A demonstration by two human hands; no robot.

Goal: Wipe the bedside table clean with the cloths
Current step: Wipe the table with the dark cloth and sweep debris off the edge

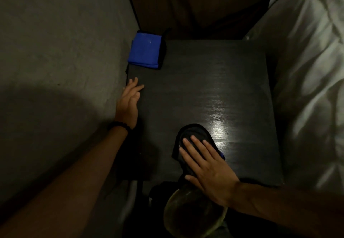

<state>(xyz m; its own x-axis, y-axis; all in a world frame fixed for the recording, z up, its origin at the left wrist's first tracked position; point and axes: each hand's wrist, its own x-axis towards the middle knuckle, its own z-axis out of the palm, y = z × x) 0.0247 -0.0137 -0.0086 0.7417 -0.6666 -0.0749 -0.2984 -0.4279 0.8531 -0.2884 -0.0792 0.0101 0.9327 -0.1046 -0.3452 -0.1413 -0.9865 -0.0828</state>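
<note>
The dark bedside table [214,92] fills the middle of the view, with a shiny patch near its front. My right hand [208,169] lies flat, fingers spread, pressing a dark cloth [193,133] onto the table near its front edge; a blue bit of the cloth shows beside my fingers. A folded blue cloth [144,51] with a black edge rests on the far left corner. My left hand [129,102] rests open on the table's left edge, holding nothing, a dark bead bracelet at the wrist.
A grey wall [61,51] runs close along the table's left side. White bedding [307,70] lies against the right side. A brown headboard or panel [195,5] stands behind. A round dark object [193,215] sits below the table's front edge.
</note>
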